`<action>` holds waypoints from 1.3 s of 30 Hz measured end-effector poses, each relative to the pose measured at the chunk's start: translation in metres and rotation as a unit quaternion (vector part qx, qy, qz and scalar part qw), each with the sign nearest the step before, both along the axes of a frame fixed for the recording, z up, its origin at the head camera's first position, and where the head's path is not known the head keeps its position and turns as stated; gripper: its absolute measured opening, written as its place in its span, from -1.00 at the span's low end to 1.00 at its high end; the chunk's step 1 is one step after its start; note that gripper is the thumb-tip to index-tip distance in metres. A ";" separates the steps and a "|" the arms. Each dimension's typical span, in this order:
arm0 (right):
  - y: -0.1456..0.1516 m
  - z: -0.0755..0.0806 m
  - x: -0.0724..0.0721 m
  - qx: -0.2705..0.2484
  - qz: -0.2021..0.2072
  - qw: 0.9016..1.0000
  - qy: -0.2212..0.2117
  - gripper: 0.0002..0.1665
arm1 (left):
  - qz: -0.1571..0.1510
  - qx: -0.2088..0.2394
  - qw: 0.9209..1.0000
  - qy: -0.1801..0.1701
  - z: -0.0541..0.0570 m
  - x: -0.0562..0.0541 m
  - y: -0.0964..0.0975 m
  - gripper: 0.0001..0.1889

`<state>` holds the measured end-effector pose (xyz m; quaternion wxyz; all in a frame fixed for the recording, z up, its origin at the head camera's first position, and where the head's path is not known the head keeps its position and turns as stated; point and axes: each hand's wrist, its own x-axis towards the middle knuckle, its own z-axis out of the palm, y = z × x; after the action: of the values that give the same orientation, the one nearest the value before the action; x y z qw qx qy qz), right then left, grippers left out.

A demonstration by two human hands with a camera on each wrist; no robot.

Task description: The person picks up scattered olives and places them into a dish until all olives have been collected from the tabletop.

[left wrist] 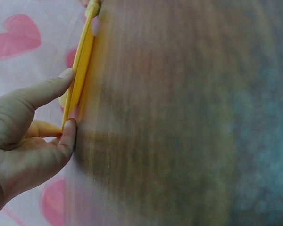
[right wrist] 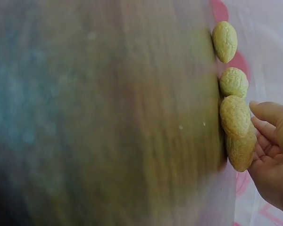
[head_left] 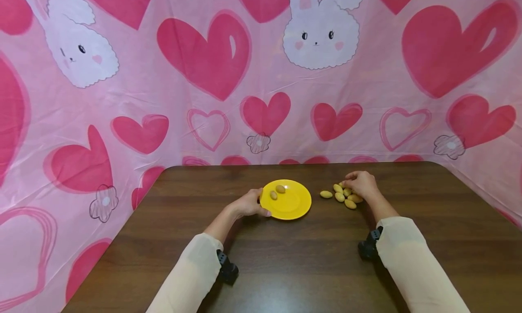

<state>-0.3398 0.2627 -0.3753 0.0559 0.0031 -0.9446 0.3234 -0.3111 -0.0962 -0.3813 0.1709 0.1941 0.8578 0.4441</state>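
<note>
A yellow plate (head_left: 291,204) lies on the table, with two small brownish-yellow oval pieces (head_left: 280,189) on its left half. My left hand (head_left: 248,203) grips the plate's left rim. In the left wrist view the thumb (left wrist: 61,81) touches the rim, with a finger at the edge below. My right hand (head_left: 362,185) is over the far side of a cluster of several wrinkled, yellowish, nut-like oval pieces (head_left: 340,197). Its fingers bend down by a piece at the far edge; whether they pinch it is hidden. In the right wrist view, nearer pieces (right wrist: 236,115) partly cover the fingers.
One oval piece (head_left: 326,194) lies apart, between plate and cluster. The brown wooden table (head_left: 293,258) reaches back to a pink cloth (head_left: 261,86) printed with hearts and rabbits. Black cameras (head_left: 227,268) are strapped at both wrists.
</note>
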 end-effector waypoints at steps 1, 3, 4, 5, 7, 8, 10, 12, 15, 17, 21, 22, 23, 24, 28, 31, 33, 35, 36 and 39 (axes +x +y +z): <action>0.001 -0.001 -0.001 0.002 0.000 1.000 -0.005 -0.57 | 0.000 0.000 1.000 -0.001 0.000 0.000 0.000 -0.39; 0.001 -0.002 0.000 0.006 0.001 1.000 -0.013 -0.55 | 0.001 -0.001 1.000 -0.003 0.000 0.000 0.001 -0.40; 0.002 -0.002 0.000 0.006 0.001 1.000 -0.017 -0.54 | 0.001 -0.001 1.000 -0.003 0.000 0.000 0.001 -0.40; 0.002 -0.002 -0.001 0.006 0.002 1.000 -0.020 -0.53 | 0.002 -0.001 1.000 -0.005 0.000 0.000 0.001 -0.40; 0.003 -0.003 -0.001 0.002 0.002 1.000 -0.027 -0.52 | 0.005 -0.002 1.000 -0.007 0.000 0.000 0.001 -0.39; 0.003 -0.003 -0.001 0.000 0.003 1.000 -0.029 -0.51 | 0.007 -0.003 1.000 -0.008 0.000 0.000 0.000 -0.38; 0.002 -0.003 -0.001 -0.003 0.004 0.999 -0.032 -0.51 | 0.009 -0.003 1.000 -0.010 0.000 0.000 0.001 -0.38; 0.002 -0.004 -0.002 -0.004 0.004 0.999 -0.034 -0.53 | 0.009 -0.001 1.000 -0.010 0.000 -0.001 0.001 -0.37; 0.001 -0.005 -0.002 -0.003 0.005 1.000 -0.031 -0.56 | 0.006 0.000 1.000 -0.007 0.000 -0.001 0.001 -0.37; 0.001 -0.006 -0.002 -0.003 0.004 1.000 -0.028 -0.59 | 0.005 0.000 1.000 -0.005 0.000 0.000 0.001 -0.37; 0.000 -0.007 -0.002 -0.002 0.002 1.000 -0.028 -0.62 | 0.005 -0.001 1.000 -0.004 0.000 0.000 0.001 -0.36; 0.000 -0.007 -0.002 -0.002 0.001 1.000 -0.029 -0.62 | 0.005 -0.001 1.000 -0.003 0.000 0.000 0.001 -0.36; 0.000 -0.007 -0.002 -0.002 -0.001 1.000 -0.030 -0.63 | 0.007 -0.002 1.000 -0.005 0.000 0.000 0.001 -0.36; 0.000 -0.008 -0.002 -0.002 -0.002 0.999 -0.032 -0.63 | 0.008 -0.002 1.000 -0.005 0.000 0.000 0.001 -0.35; 0.000 -0.008 -0.002 -0.007 -0.008 0.999 -0.035 -0.64 | 0.012 -0.004 1.000 -0.007 -0.001 0.000 0.001 -0.34; 0.000 -0.008 -0.001 -0.014 -0.014 0.999 -0.033 -0.65 | 0.009 -0.003 1.000 -0.005 -0.001 0.000 0.001 -0.34; 0.000 -0.008 -0.001 -0.018 -0.018 0.999 -0.032 -0.66 | 0.007 -0.004 1.000 -0.001 -0.001 0.000 0.000 -0.36; 0.000 -0.007 -0.001 -0.020 -0.021 0.999 -0.031 -0.66 | 0.007 -0.006 1.000 0.000 -0.001 0.000 0.000 -0.36; 0.000 -0.007 0.000 -0.022 -0.021 0.999 -0.031 -0.66 | 0.009 -0.008 1.000 0.000 -0.001 0.001 0.000 -0.37; -0.001 -0.007 0.000 -0.025 -0.020 0.999 -0.023 -0.65 | 0.015 -0.013 1.000 -0.001 0.000 0.001 0.000 -0.36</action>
<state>-0.3397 0.2620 -0.3820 0.0403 -0.0245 -0.9371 0.3459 -0.3103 -0.0961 -0.3817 0.1674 0.1786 0.8662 0.4356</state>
